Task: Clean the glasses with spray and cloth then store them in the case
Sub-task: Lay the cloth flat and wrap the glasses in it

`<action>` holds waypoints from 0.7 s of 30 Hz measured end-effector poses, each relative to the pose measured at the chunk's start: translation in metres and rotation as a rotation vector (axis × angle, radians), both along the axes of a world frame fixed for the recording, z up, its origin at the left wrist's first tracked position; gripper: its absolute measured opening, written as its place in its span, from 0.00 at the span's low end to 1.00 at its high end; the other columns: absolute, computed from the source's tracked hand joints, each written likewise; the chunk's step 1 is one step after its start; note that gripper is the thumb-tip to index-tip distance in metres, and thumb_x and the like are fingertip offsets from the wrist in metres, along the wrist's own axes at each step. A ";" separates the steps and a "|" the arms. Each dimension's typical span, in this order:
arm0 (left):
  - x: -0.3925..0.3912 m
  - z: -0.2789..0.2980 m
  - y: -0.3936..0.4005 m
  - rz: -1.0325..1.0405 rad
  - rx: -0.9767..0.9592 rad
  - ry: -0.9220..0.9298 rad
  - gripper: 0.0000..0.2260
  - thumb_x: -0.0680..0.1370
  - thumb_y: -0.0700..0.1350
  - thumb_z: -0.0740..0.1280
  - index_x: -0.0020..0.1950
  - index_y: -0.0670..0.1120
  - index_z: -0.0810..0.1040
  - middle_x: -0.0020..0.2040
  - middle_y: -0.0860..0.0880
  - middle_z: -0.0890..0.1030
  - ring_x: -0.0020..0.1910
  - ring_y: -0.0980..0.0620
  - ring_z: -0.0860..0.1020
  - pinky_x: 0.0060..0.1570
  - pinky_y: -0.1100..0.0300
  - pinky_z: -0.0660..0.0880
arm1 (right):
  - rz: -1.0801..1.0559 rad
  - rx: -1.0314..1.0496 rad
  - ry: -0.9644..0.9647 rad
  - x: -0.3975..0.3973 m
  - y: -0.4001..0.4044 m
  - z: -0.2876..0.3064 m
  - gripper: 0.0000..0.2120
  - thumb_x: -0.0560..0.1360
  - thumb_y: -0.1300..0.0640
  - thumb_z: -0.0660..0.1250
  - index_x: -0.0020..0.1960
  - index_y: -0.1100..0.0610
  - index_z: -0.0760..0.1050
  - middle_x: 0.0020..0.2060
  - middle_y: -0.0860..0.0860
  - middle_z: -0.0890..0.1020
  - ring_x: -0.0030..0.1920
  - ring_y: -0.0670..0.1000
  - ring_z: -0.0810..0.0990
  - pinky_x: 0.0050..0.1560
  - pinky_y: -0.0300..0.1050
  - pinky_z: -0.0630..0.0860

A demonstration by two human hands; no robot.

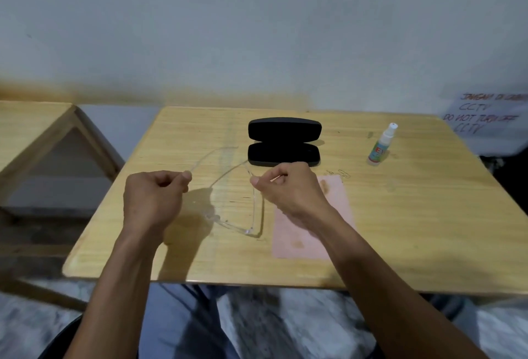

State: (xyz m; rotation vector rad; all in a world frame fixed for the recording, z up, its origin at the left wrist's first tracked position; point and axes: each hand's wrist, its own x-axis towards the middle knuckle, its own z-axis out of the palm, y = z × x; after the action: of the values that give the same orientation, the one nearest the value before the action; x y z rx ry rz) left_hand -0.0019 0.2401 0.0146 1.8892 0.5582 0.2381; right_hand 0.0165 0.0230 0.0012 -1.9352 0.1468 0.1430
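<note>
Clear-framed glasses (pixel 228 210) held up just over the counter (pixel 400 230), front toward the body, arms spread away toward the open black case (pixel 284 141). Left hand (pixel 153 201) fingers pinched on one arm tip, right hand (pixel 288 190) fingers pinched on the other. Risky grip, probably: only the thin tips held, so a slip drops the front onto the wood, and pulling the arms wider could strain the hinges. Pink cloth (pixel 311 233) flat under the right wrist, spray bottle (pixel 381 145) upright far right, label too blurry to read. Paper sign (pixel 483 117) on the wall, partly legible: "CCTV", "DO NOT TURN OFF CCTV".
</note>
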 end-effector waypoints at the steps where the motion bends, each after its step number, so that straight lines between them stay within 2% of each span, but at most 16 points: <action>1: -0.001 0.001 -0.002 0.012 -0.008 -0.005 0.09 0.75 0.49 0.73 0.43 0.44 0.84 0.41 0.49 0.84 0.43 0.57 0.78 0.47 0.55 0.70 | 0.006 -0.003 0.003 -0.003 -0.002 -0.002 0.14 0.71 0.45 0.77 0.41 0.56 0.83 0.29 0.45 0.77 0.32 0.45 0.76 0.36 0.42 0.74; 5: -0.007 0.004 -0.009 0.045 -0.058 -0.026 0.08 0.75 0.49 0.73 0.44 0.44 0.85 0.41 0.48 0.84 0.44 0.55 0.79 0.47 0.55 0.71 | 0.047 0.066 0.018 -0.015 -0.004 -0.003 0.13 0.74 0.47 0.75 0.40 0.56 0.85 0.24 0.42 0.76 0.27 0.42 0.73 0.33 0.38 0.70; 11: -0.018 0.014 -0.021 -0.004 -0.084 -0.090 0.06 0.75 0.47 0.73 0.46 0.45 0.85 0.42 0.51 0.84 0.45 0.60 0.78 0.48 0.56 0.72 | 0.061 0.123 -0.062 -0.029 -0.016 0.013 0.09 0.77 0.52 0.74 0.44 0.58 0.83 0.30 0.44 0.76 0.32 0.44 0.75 0.30 0.33 0.70; 15: -0.026 0.022 -0.031 -0.176 0.021 -0.148 0.03 0.75 0.48 0.73 0.45 0.50 0.85 0.41 0.52 0.85 0.44 0.53 0.81 0.44 0.56 0.76 | -0.005 -0.007 -0.268 -0.035 -0.039 0.033 0.08 0.78 0.52 0.71 0.45 0.55 0.83 0.38 0.52 0.84 0.34 0.47 0.81 0.36 0.40 0.78; 18: -0.029 0.025 -0.048 -0.261 0.104 -0.218 0.02 0.75 0.47 0.73 0.43 0.51 0.85 0.38 0.54 0.85 0.39 0.56 0.79 0.40 0.59 0.75 | -0.030 -0.061 -0.367 -0.039 -0.062 0.040 0.05 0.78 0.53 0.72 0.44 0.52 0.83 0.38 0.51 0.84 0.32 0.44 0.76 0.36 0.40 0.75; 21: -0.030 0.025 -0.067 -0.239 0.045 -0.293 0.03 0.73 0.47 0.75 0.40 0.55 0.84 0.36 0.54 0.85 0.35 0.57 0.78 0.41 0.60 0.76 | -0.008 -0.051 -0.360 -0.049 -0.090 0.035 0.02 0.75 0.55 0.75 0.47 0.51 0.84 0.39 0.52 0.85 0.37 0.44 0.79 0.46 0.46 0.81</action>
State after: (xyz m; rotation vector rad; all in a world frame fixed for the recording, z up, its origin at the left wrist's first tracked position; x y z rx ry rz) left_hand -0.0319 0.1730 0.0398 1.9010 0.1282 0.3643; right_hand -0.0323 -0.0666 0.0365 -1.9779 -0.0823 -0.2169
